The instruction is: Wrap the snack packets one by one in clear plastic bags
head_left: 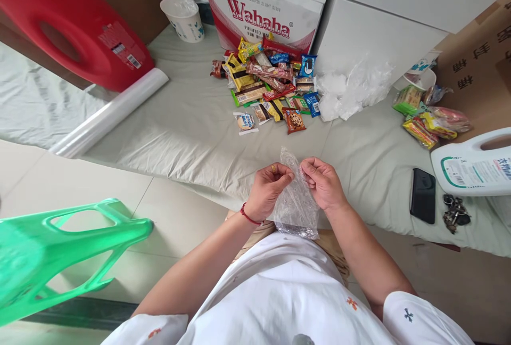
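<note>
Both hands pinch a clear plastic bag (pixel 297 209) near its upper part, just in front of my body. My left hand (pixel 269 188), with a ring and a red cord bracelet, grips the bag's left side between thumb and fingers. On the other side my right hand (pixel 323 182) has its thumb and fingers closed on the plastic. The bag hangs down to my lap and looks flat. Beyond the hands lies a pile of wrapped snacks (pixel 275 71), with a cookie packet (pixel 294 120) and a small white packet (pixel 245 122) at its near edge.
Behind the snacks stands a Wahaha carton (pixel 263 9), beside crumpled clear bags (pixel 355 89). Left are a paper cup (pixel 183 17), a red jug (pixel 91 25), a plastic film roll (pixel 114 111) and a green stool (pixel 75 254). Right are a phone (pixel 423 196), keys (pixel 455 213) and a white detergent bottle (pixel 475 166).
</note>
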Available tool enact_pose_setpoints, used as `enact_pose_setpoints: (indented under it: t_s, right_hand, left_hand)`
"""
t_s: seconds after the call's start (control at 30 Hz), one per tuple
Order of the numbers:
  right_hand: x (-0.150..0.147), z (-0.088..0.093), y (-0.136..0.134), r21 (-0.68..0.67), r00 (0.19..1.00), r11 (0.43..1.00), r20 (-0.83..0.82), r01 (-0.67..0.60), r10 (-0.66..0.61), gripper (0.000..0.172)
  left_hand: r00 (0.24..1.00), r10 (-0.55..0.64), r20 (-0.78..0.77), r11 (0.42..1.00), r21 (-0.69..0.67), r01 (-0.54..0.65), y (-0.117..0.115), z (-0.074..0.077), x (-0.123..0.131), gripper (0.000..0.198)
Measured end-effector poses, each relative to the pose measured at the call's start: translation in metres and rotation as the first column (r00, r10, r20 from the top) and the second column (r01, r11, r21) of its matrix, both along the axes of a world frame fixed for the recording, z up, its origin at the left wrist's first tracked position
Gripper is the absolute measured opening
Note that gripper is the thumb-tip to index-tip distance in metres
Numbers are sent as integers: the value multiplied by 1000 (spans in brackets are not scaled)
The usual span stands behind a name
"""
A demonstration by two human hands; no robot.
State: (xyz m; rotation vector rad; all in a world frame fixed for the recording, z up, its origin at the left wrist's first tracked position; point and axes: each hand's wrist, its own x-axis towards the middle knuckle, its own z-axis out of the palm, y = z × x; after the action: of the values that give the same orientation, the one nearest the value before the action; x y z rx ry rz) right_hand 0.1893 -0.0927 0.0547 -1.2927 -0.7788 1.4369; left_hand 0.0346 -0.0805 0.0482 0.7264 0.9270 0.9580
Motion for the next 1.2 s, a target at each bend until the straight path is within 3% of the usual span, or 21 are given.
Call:
enact_pose_setpoints:
  t_s: [0.17,0.4,0.6,0.93,1.2]
  right_hand:
    - [-2,2,-1,-33,999,999,-54,7,-9,43]
    - [-6,-3,-5,65,998,997,31,51,-53,40]
    - [-6,-2,-5,13,999,999,-11,52,-52,43]
    - [0,-8,-2,-25,990,997,-112,79,-81,40]
    - [1,-11,2,63,994,993,39,96,-99,41]
  left_hand:
    - [1000,13,28,999,-33,-12,-1,1,3,41]
    - [997,66,-27,997,-31,-67,1,-1,6,52]
    - [1000,-3,-20,999,-38,3,1,0,10,49]
    - [999,-21,33,999,-44,22,5,-8,9,44]
    - [994,4,-106,996,86,6,12,-18,11,43]
